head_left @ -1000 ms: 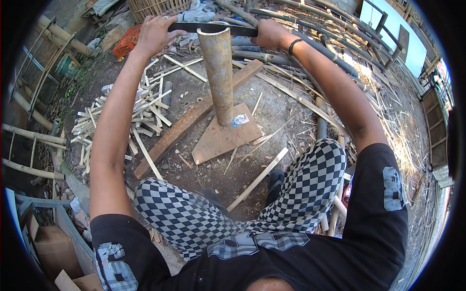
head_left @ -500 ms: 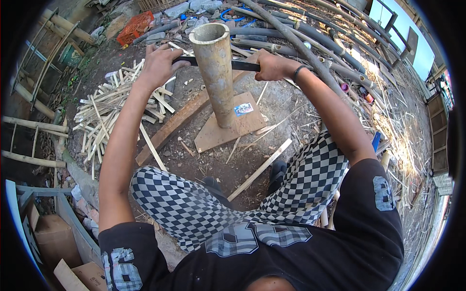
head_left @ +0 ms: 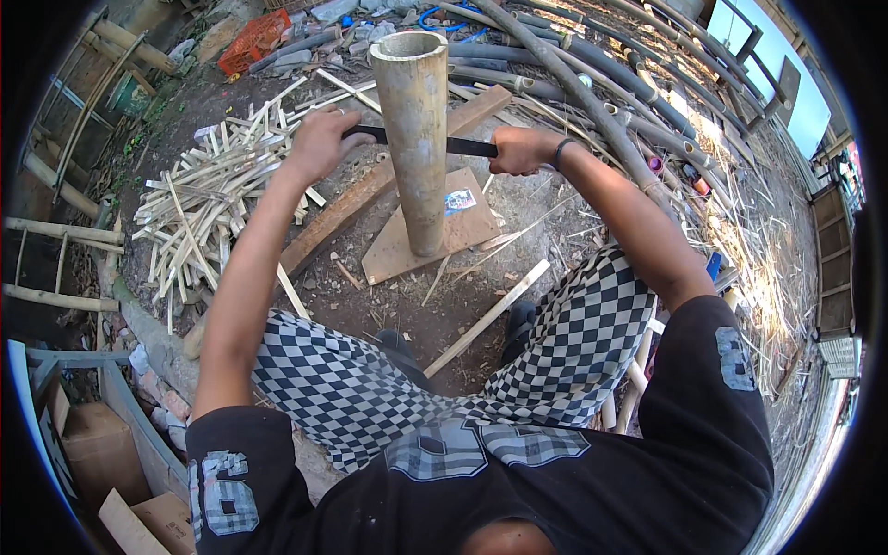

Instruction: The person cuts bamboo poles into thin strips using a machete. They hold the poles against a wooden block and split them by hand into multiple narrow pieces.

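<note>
A bamboo tube [head_left: 418, 153] stands upright on a flat board [head_left: 387, 260] between the left hand [head_left: 322, 145] and the right hand [head_left: 524, 150], hiding the middle of a dark blade [head_left: 472, 147]. The right closes in a fist on one end; the left curls its fingers over the other. The blade sits partway down, whether through or behind cannot be told; the length below looks unsplit. Pale strips [head_left: 208, 199] pile left of the left hand; dark poles [head_left: 597, 69] lie beyond the right.
</note>
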The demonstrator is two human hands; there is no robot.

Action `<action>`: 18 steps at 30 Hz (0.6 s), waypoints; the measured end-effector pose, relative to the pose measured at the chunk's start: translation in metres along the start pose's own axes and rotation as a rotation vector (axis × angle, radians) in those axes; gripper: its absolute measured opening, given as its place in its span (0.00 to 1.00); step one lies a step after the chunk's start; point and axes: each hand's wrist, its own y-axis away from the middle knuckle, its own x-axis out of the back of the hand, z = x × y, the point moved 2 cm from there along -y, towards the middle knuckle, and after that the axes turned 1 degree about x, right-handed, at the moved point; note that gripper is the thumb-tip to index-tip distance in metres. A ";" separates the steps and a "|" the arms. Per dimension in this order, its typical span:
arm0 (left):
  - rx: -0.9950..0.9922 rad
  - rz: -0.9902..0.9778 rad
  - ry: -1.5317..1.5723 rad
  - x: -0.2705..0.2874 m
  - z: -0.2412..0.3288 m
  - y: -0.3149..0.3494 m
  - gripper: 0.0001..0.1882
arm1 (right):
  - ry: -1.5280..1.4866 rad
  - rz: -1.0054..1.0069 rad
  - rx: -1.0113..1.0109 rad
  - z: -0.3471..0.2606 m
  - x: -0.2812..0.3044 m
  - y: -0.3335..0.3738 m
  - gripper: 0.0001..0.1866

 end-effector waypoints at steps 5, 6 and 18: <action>0.021 0.018 0.038 -0.009 0.010 -0.002 0.24 | -0.139 -0.047 -0.005 0.019 -0.016 0.004 0.18; -0.004 0.002 0.055 -0.005 0.008 0.001 0.23 | -0.165 -0.029 0.041 0.004 -0.019 0.016 0.21; -0.043 0.117 0.004 0.009 -0.004 -0.028 0.19 | -0.122 0.135 -0.074 -0.021 0.014 0.044 0.30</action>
